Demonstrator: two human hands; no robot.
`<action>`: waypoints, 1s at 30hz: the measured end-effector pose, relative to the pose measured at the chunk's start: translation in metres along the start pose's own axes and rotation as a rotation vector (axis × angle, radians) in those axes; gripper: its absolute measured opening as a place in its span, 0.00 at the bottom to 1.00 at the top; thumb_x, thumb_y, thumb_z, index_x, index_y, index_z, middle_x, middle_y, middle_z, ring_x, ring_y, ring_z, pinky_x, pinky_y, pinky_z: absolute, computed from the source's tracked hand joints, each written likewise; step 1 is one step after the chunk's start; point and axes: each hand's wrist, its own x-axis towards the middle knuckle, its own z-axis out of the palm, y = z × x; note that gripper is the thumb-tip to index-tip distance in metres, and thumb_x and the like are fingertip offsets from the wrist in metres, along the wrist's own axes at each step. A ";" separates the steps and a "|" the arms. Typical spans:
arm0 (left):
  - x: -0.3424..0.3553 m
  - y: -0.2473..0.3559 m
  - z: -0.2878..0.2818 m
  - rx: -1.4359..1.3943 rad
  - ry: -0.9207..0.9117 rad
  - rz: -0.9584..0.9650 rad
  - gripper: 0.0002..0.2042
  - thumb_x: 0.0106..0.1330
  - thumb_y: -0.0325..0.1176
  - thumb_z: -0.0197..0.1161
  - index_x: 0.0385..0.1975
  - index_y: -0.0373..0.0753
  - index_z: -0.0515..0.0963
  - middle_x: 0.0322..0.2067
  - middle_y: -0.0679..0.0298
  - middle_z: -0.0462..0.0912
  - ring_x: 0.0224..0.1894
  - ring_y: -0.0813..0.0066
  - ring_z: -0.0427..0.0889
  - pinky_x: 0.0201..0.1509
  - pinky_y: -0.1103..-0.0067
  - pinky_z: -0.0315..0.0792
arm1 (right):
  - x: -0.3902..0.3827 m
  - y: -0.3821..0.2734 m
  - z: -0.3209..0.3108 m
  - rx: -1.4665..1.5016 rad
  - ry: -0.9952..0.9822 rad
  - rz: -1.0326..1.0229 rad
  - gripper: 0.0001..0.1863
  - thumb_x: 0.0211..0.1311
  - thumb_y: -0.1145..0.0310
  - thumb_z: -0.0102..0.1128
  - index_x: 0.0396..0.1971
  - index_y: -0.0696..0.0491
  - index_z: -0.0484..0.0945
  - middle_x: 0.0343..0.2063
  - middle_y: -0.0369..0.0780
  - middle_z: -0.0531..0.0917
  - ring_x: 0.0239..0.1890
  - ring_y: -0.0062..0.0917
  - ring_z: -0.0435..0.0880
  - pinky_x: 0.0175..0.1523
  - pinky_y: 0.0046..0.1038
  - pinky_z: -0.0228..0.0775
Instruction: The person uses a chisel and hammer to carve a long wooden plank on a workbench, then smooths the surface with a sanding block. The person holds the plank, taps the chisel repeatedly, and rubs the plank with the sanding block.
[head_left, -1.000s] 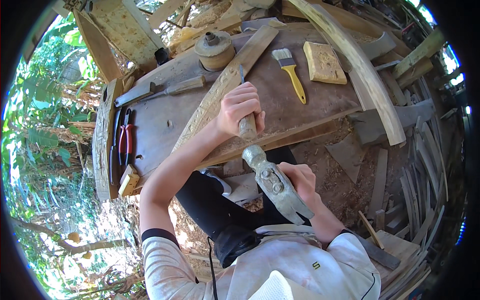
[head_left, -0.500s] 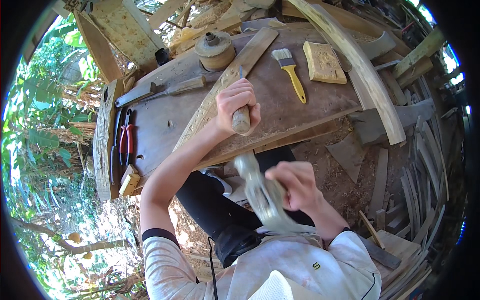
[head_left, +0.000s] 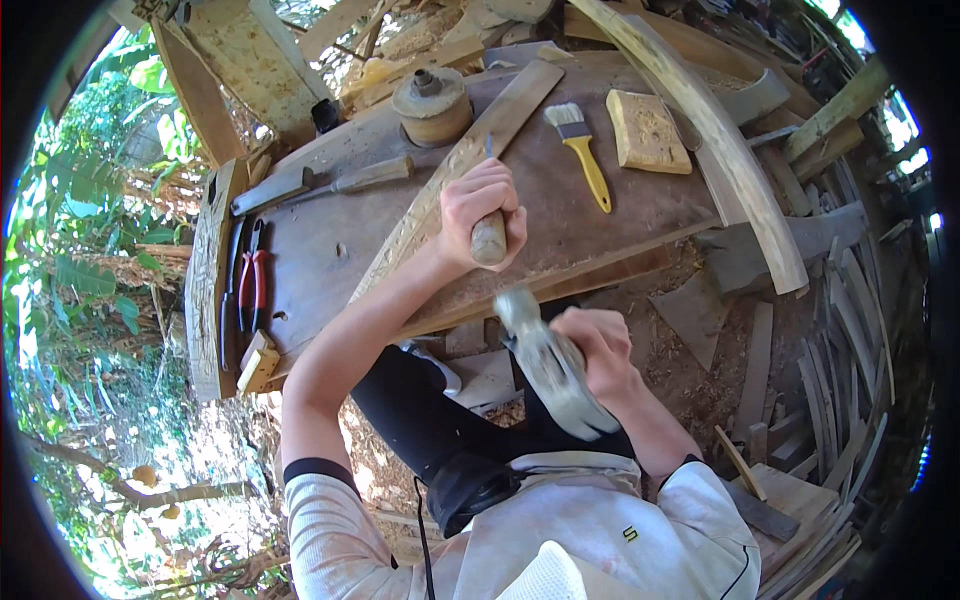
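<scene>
My left hand (head_left: 480, 212) is closed round the wooden handle of a chisel (head_left: 489, 238); the butt of the handle points toward me, and a bit of thin blade shows past the knuckles. Under it lies a long wooden strip (head_left: 515, 105) with carved marks along its surface, slanting across the workbench (head_left: 640, 215). Whether the chisel's tip touches the strip is hard to make out. In my right hand (head_left: 600, 352) is a claw hammer (head_left: 548, 365), held off the bench's near edge, its face toward the chisel's butt. The hammer's handle is mostly hidden.
A yellow-handled paintbrush (head_left: 587, 172) and a wood block (head_left: 648, 130) lie right of the strip. Red-handled pliers (head_left: 260, 280) and another wooden-handled tool (head_left: 372, 173) are at left. A round wooden piece (head_left: 432, 108) stands behind. A long curved pole (head_left: 725, 155) crosses the right side.
The hammer and my right hand have shifted slightly right and up, nearer the bench, and look less blurred. My left hand with the chisel has moved a little to the right.
</scene>
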 end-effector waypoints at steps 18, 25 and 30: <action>0.001 -0.010 -0.001 0.067 -0.008 0.010 0.10 0.42 0.17 0.61 0.18 0.38 0.68 0.17 0.61 0.68 0.21 0.60 0.70 0.29 0.71 0.66 | 0.003 -0.001 0.017 0.121 0.022 0.188 0.17 0.53 0.71 0.66 0.43 0.58 0.76 0.26 0.43 0.80 0.22 0.38 0.81 0.28 0.34 0.73; -0.003 0.002 0.003 0.028 -0.085 0.054 0.10 0.43 0.17 0.63 0.18 0.38 0.68 0.18 0.61 0.70 0.23 0.59 0.72 0.30 0.70 0.68 | -0.002 -0.016 0.007 0.159 0.087 0.216 0.17 0.58 0.70 0.67 0.46 0.60 0.78 0.26 0.42 0.81 0.21 0.33 0.81 0.28 0.28 0.72; -0.003 -0.002 0.006 0.039 -0.071 0.046 0.10 0.43 0.17 0.63 0.19 0.38 0.68 0.18 0.61 0.70 0.23 0.59 0.72 0.30 0.70 0.68 | 0.004 -0.020 0.000 0.120 0.101 0.167 0.19 0.60 0.66 0.68 0.46 0.61 0.78 0.28 0.42 0.84 0.22 0.32 0.83 0.29 0.27 0.74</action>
